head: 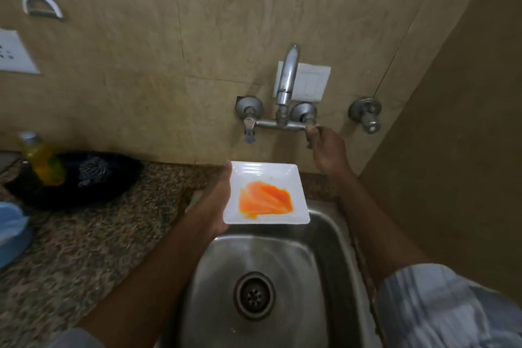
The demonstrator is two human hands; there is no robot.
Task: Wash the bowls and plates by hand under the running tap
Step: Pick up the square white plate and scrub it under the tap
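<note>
A white square plate (pixel 271 178) smeared with orange sauce hovers over the far edge of the steel sink (pixel 324 234). My left hand (pixel 217 198) grips the plate by its left rim. My right hand (pixel 327 150) is closed on the right handle of the wall tap (pixel 285 85), whose chrome spout arches out above the plate. No water is visible coming from the spout. The sink basin holds nothing, and its drain (pixel 255 295) is uncovered.
A speckled granite counter (pixel 99 234) runs left of the sink. On it sit a black bowl (pixel 113 178) with a scrubber and a yellow bottle of dish liquid (pixel 42 161). A second valve (pixel 367 116) sticks out of the wall at right. A blue object (pixel 11 229) lies at the left edge.
</note>
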